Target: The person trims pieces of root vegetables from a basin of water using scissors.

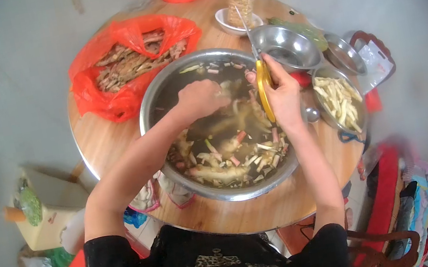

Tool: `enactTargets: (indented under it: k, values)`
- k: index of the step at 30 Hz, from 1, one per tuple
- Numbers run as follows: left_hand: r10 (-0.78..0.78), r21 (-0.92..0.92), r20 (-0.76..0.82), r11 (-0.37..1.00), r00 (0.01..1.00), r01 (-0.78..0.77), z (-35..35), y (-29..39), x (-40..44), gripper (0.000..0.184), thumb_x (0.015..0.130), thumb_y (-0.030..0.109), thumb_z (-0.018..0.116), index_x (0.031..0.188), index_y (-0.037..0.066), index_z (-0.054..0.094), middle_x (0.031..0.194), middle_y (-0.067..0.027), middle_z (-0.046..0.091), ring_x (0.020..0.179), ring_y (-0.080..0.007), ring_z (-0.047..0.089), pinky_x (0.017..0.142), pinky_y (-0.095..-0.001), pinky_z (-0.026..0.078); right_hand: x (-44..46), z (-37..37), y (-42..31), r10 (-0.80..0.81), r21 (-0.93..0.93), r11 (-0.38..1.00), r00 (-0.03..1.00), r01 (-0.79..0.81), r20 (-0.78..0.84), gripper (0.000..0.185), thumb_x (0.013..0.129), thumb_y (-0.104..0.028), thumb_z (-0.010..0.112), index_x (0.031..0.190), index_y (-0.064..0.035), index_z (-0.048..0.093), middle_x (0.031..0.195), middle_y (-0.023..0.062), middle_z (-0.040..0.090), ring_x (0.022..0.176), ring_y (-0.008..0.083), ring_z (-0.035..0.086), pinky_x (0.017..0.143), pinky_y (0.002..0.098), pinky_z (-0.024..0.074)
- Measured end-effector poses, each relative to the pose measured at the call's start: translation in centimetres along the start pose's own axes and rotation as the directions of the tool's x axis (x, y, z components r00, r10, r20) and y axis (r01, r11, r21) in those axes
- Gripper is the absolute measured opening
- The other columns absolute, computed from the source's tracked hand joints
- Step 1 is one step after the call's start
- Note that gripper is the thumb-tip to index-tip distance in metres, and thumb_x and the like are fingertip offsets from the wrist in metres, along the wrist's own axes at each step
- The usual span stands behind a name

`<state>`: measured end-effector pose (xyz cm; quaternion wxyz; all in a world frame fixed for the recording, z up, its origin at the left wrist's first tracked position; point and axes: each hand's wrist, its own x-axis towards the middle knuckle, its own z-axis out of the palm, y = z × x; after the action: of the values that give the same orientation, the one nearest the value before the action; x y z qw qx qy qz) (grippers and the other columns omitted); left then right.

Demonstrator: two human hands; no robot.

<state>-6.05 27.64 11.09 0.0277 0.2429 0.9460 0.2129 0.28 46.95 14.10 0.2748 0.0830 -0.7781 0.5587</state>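
Note:
A large metal basin (146,111) of murky water holds pale, knobbly root pieces (221,173) with pink stem ends, which look like young ginger, and cut bits float among them. My left hand (202,98) is closed over the water in the basin's upper part; its fingertips are near a pale piece, but what they grip is hidden or blurred. My right hand (282,90), at the basin's right rim, grips scissors (264,90) by their yellow handles, with the blades pointing up and away from me.
An open red plastic bag (89,92) of brownish roots lies left of the basin. To the right are an oval bowl of pale peeled strips (340,102), a metal bowl (287,46) and a smaller metal dish (346,53). A white bowl (232,28) with a clear jar (240,7) stands behind.

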Motion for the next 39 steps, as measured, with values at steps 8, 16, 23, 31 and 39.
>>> enactTargets:
  k: [8,16,23,31,39]
  values:
    - [-0.05,-0.815,0.069,0.573,0.996,0.085,-2.2,0.7,-0.6,0.036,0.099,0.035,0.061,0.092,0.002,0.074,0.076,-0.0025,0.067,0.07,-0.0096,0.059,0.065,-0.0289,0.048,0.1,-1.2,0.0,0.112,-0.024,0.993,0.993,-0.112,-0.027,0.06,0.087,-0.026,0.08,0.132,0.006,0.058,0.099,0.0077,0.07,0.088,0.0086,0.06,0.08,0.0263,0.0509]
    - [0.17,-0.936,0.071,0.353,0.983,0.007,-1.7,1.5,-0.8,0.031,0.1,0.032,0.06,0.1,0.002,0.068,0.086,-0.001,0.066,0.078,-0.0083,0.059,0.069,-0.0255,0.048,0.2,-0.9,0.0,0.271,0.188,0.942,0.961,-0.277,0.057,0.06,0.09,-0.025,0.078,0.14,-0.0009,0.056,0.083,0.0052,0.071,0.05,0.0032,0.049,0.044,0.0201,0.0362]
    - [0.144,-0.716,0.048,0.695,0.988,-0.066,-2.3,2.8,-1.9,0.037,0.09,0.033,0.072,0.104,0.0,0.064,0.087,-0.0057,0.067,0.081,-0.0118,0.061,0.071,-0.0282,0.048,-0.2,-0.9,-0.7,0.247,0.229,0.933,0.957,-0.278,0.155,0.06,0.088,-0.007,0.076,0.141,0.0051,0.051,0.107,0.0078,0.07,0.09,0.0085,0.064,0.077,0.0239,0.0531]
    - [0.247,-0.806,0.043,0.581,0.968,-0.113,-2.0,2.9,-2.1,0.034,0.096,0.033,0.065,0.102,0.0,0.065,0.083,-0.0048,0.064,0.08,-0.0089,0.058,0.07,-0.0274,0.046,-0.3,-1.6,-0.1,0.273,0.259,0.916,0.948,-0.308,0.162,0.062,0.087,-0.002,0.073,0.144,0.0011,0.049,0.09,0.004,0.067,0.067,0.0055,0.058,0.057,0.0208,0.046]
    - [0.136,-0.829,0.073,0.558,0.988,-0.016,-3.1,3.2,-2.1,0.038,0.097,0.035,0.062,0.088,-0.001,0.069,0.078,-0.001,0.063,0.076,-0.0073,0.056,0.067,-0.025,0.045,-1.0,-0.8,-1.9,0.192,0.243,0.939,0.958,-0.243,0.214,0.058,0.091,0.001,0.067,0.144,-0.0049,0.045,0.094,0.0007,0.063,0.065,0.0043,0.053,0.053,0.0204,0.0417]
